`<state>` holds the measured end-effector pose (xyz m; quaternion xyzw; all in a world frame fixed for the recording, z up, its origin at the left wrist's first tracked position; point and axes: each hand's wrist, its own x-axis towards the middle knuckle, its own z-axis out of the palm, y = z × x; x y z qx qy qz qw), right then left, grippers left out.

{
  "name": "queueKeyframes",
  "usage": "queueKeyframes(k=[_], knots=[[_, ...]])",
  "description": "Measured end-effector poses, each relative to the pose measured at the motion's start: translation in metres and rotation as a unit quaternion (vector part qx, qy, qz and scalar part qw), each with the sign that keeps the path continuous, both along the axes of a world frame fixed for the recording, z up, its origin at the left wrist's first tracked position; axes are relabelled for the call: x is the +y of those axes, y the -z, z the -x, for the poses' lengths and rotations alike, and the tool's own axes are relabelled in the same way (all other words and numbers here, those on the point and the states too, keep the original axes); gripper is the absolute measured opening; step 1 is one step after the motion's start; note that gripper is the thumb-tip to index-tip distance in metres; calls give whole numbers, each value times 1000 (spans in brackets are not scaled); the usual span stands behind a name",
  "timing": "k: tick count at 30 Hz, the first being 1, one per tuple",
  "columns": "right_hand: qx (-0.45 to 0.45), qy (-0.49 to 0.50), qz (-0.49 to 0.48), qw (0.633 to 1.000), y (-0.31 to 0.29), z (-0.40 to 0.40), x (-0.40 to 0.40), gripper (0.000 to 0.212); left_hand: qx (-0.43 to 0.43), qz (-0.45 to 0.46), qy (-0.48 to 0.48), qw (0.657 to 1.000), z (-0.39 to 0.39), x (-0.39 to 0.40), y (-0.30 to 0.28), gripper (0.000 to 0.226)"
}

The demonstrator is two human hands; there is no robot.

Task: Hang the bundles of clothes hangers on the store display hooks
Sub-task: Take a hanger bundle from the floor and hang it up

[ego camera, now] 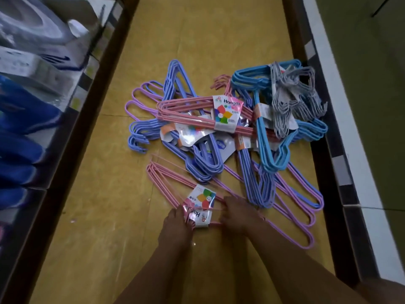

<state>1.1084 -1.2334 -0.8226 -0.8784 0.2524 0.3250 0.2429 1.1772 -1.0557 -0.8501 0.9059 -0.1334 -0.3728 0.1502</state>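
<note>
Both hands, the left hand and right hand, curl around a pink hanger bundle on the floor, either side of its label. Lifting evenly, hooks together, should avoid snagging the pile just beside it.

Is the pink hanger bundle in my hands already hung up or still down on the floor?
Still down: the pink wire hanger bundle lies on the yellow floor, gripped by the left hand and right hand beside its label.
</note>
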Motion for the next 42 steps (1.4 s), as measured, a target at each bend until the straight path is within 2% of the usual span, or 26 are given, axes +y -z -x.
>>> queueKeyframes(k=[3, 6, 9, 12, 16, 20, 24, 27, 33, 37, 40, 42], knots=[[3, -18, -7, 1000, 24, 0, 5, 65, -1, 3, -14, 1000, 2, -4, 17, 46], [17, -39, 18, 999, 42, 2, 12, 62, -2, 1, -61, 998, 4, -6, 23, 40], [28, -74, 40, 996, 52, 3, 17, 54, 9, 2, -104, 994, 3, -8, 30, 44], [24, -65, 30, 997, 57, 3, 25, 46, 47, -10, -130, 990, 2, -7, 37, 50], [7, -49, 4, 999, 67, 9, 41, 42, 86, -30, -119, 989, 7, -5, 46, 54], [-13, -56, 26, 998, 76, 20, 49, 41, 11, -76, -84, 994, 14, -2, 48, 36], [11, -104, 63, 993, 73, 21, 51, 46, -28, -29, -55, 998, 14, 2, 45, 35], [35, -128, 86, 987, 66, 15, 52, 40, -59, -49, -24, 997, 3, -2, 33, 31], [18, -118, 84, 989, 25, -4, 60, 31, -69, -99, 28, 992, -21, 3, -10, 31], [-27, -135, 75, 988, -37, -14, 67, 29, -172, -135, 115, 969, -22, 12, -76, 42], [-42, -108, 52, 992, -96, -18, 71, 30, -287, -48, 148, 945, -21, 23, -132, 63], [-42, -87, 42, 994, -134, -17, 72, 33, -334, 47, 118, 934, -13, 27, -167, 55]])
